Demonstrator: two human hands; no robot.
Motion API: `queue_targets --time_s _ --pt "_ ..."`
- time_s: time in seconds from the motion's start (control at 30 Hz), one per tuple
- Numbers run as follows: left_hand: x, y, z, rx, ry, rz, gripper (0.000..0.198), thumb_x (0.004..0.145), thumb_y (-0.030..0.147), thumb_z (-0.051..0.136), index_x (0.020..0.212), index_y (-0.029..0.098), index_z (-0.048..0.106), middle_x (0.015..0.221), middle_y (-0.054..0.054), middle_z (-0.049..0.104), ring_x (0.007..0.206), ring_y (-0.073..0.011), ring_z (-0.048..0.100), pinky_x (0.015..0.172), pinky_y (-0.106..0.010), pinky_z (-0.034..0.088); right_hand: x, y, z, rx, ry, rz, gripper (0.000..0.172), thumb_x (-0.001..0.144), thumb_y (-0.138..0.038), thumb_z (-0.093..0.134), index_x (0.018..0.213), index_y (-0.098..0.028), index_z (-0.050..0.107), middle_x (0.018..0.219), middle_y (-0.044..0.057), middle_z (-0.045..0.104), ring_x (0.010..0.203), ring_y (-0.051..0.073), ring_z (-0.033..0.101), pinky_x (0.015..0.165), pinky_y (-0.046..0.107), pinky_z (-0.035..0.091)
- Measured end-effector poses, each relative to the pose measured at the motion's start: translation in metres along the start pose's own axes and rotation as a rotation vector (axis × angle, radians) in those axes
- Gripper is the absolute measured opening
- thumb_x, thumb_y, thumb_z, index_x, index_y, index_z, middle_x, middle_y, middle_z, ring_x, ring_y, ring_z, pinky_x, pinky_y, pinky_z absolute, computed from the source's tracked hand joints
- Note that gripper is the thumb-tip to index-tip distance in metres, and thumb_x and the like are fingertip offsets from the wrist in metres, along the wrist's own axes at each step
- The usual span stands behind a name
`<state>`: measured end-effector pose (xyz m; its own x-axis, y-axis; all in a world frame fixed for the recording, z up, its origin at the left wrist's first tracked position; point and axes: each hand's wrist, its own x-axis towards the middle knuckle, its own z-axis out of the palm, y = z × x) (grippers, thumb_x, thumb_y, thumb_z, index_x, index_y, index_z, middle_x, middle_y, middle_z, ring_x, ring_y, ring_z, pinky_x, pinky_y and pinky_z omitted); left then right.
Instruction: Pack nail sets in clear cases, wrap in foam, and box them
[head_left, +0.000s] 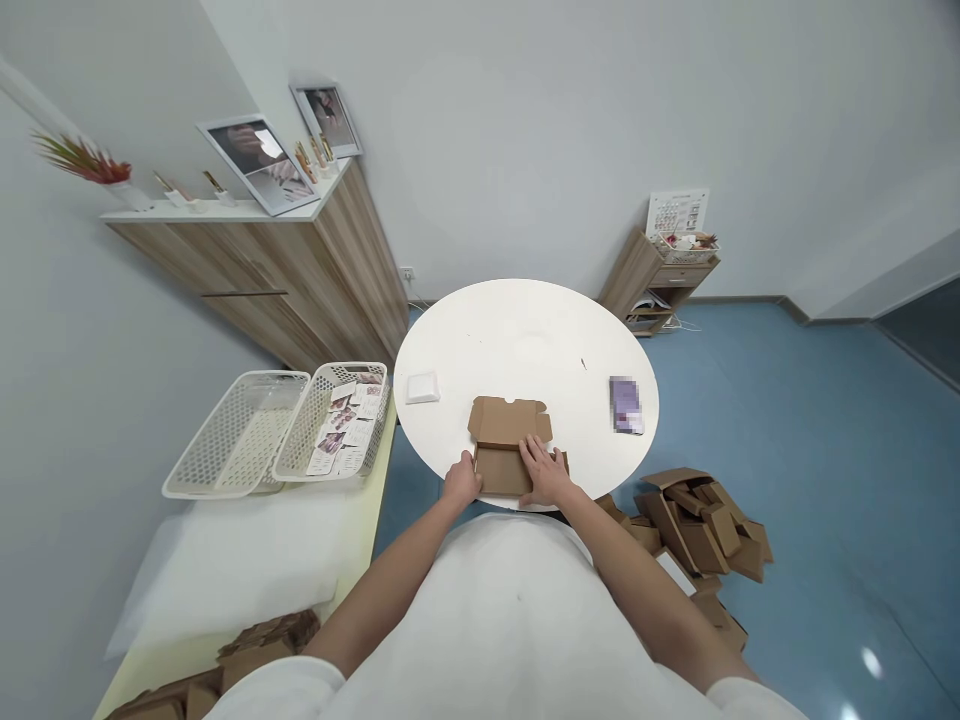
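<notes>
1. Reference landmark: the white oval-looking tabletop point(517, 340), directly in front of the person.
2. Workpiece: an open brown cardboard box point(501, 470) rests at the near edge of the tabletop. Its notched lid panel lies folded back, toward the tabletop's centre.
3. Left hand point(463, 478): located at the tabletop's near edge, curled about the left side wall of the box, which it appears to pinch between thumb and fingers.
4. Right hand point(545, 474): located at the same edge, palm down, fingers spread across the right part of the box.
5. On the tabletop, left side: a flat white rectangular item point(422, 388).
6. On the tabletop, right side: a purple rectangular item point(625, 404), its details blurred out.
7. Left of the tabletop: two white perforated plastic baskets point(379, 437) stand side by side; the nearer one to the tabletop contains printed paper cards point(345, 425).
8. Right of the tabletop, on the blue floor point(825, 450): a heap of brown cardboard boxes point(701, 535).
9. Beyond the tabletop, left: a wood-grain cabinet point(300, 280).
</notes>
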<state>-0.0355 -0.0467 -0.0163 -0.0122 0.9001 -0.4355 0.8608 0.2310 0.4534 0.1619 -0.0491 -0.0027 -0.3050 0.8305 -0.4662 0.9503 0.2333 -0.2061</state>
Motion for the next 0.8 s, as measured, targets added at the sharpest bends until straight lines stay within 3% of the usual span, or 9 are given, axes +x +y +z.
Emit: queue_targets --time_s 0.1,0.17,0.3,0.37,0.53,0.63,0.73,0.8 --pt "-0.003 -0.002 -0.001 0.000 -0.006 0.032 0.025 0.076 0.024 0.047 0.099 0.017 0.041 0.085 -0.010 0.061 0.081 -0.0245 0.059 0.064 -0.030 0.039 0.000 0.001 0.000 -0.002 0.005 0.004 0.121 0.050 -0.053 0.069 0.138 -0.021 -0.008 0.147 0.010 -0.005 0.133 0.029 -0.012 0.102 0.052 0.003" --pt "-0.007 -0.004 -0.004 -0.039 0.000 0.108 0.043 0.075 0.034 0.051 0.111 0.017 0.037 0.092 -0.010 0.059 0.085 -0.0235 0.058 0.068 -0.031 0.040 -0.001 0.002 -0.001 -0.004 0.003 0.001 0.119 0.051 -0.052 0.068 0.138 -0.022 -0.008 0.147 0.010 -0.005 0.133 0.028 -0.011 0.102 0.052 0.003" --pt "-0.012 -0.003 -0.016 -0.065 -0.008 0.298 0.104 0.049 0.048 0.072 0.133 0.020 0.017 0.117 -0.012 0.047 0.102 -0.0269 0.052 0.078 -0.032 0.041 0.000 0.004 -0.003 -0.007 -0.003 -0.008 0.119 0.051 -0.051 0.069 0.138 -0.023 -0.008 0.147 0.011 -0.005 0.133 0.027 -0.009 0.102 0.052 0.002" --pt "-0.010 0.002 -0.022 0.007 -0.060 0.315 0.117 0.039 0.045 0.077 0.135 0.024 0.015 0.118 -0.012 0.045 0.102 -0.0300 0.052 0.079 -0.033 0.041 0.000 0.004 -0.004 -0.013 -0.004 -0.010 0.119 0.051 -0.050 0.070 0.138 -0.023 -0.008 0.147 0.011 -0.004 0.133 0.028 -0.009 0.102 0.051 0.002" --pt "0.000 0.010 -0.026 0.101 -0.124 0.285 0.119 0.036 0.045 0.078 0.136 0.026 0.018 0.112 -0.012 0.049 0.099 -0.0332 0.054 0.078 -0.035 0.041 -0.007 0.007 -0.005 -0.012 0.038 -0.043 0.114 0.055 -0.051 0.067 0.138 -0.025 -0.006 0.147 0.009 -0.003 0.133 0.027 -0.009 0.103 0.049 0.005" --pt "0.002 0.010 -0.021 0.043 -0.111 0.268 0.114 0.037 0.045 0.078 0.135 0.025 0.021 0.111 -0.012 0.051 0.103 -0.0330 0.052 0.079 -0.034 0.040 -0.016 0.020 0.004 0.058 0.182 0.080 0.101 0.066 -0.053 0.056 0.138 -0.025 -0.009 0.147 0.009 -0.003 0.134 0.027 -0.003 0.101 0.047 0.014" --pt "0.001 0.012 -0.015 0.001 -0.101 0.240 0.111 0.039 0.046 0.077 0.134 0.025 0.024 0.111 -0.012 0.051 0.103 -0.0323 0.052 0.080 -0.033 0.040 -0.024 0.042 0.019 0.238 0.304 0.335 0.084 0.079 -0.049 0.040 0.138 -0.017 -0.012 0.145 0.015 0.012 0.131 0.027 0.020 0.095 0.044 0.029" --pt "0.000 0.015 -0.013 -0.006 -0.105 0.235 0.110 0.039 0.046 0.077 0.133 0.025 0.024 0.111 -0.012 0.051 0.103 -0.0320 0.052 0.080 -0.032 0.040 -0.029 0.056 0.027 0.394 0.305 0.428 0.074 0.085 -0.044 0.028 0.138 -0.012 -0.011 0.139 0.018 0.029 0.122 0.026 0.038 0.089 0.040 0.038"
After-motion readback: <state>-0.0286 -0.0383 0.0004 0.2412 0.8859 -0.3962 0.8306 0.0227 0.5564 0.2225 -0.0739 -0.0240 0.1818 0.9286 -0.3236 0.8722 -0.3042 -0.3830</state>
